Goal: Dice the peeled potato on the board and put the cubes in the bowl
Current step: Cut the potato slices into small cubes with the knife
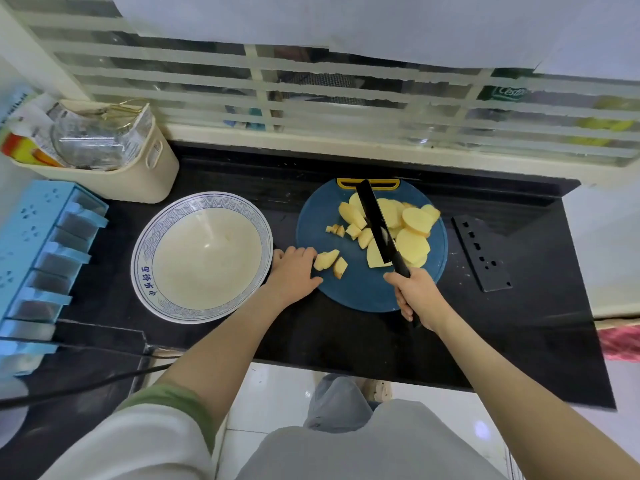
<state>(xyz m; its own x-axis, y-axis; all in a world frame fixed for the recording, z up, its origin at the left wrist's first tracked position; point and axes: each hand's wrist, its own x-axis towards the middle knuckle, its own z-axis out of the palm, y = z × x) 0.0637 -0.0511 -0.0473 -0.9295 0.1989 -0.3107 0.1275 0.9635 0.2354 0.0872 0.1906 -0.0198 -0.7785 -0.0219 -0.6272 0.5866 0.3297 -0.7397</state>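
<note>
We see a round blue board (360,292) on a black counter (346,341); the potato is on the board, cut up into many bits; a pile of flat yellow slices (414,244) sits on the far right part of the board; a few tiny cubes (335,229) lie just left of the pile; two bigger chunks (325,259) lie near the left edge of the board.

The right hand (415,296) has its fingers wrapped tight round the black handle of a knife (372,216); the black blade points away from us and lies over the slices, with its tip near the yellow slot at the far edge of the board.

The left hand (294,271) rests at the left edge of the board, between the board and the bowl (140,251); its fingers are curled and touch one of the bigger chunks; we cannot tell if it is really holding the chunk or only touching it.

The bowl is big and white with a blue wavy rim; it stands just left of the board.

Behind the bowl is a cream bin (145,181) full of packets; a light blue rack (34,237) is at the far left; a flat black plate with holes (483,258) lies to the right of the board.
</note>
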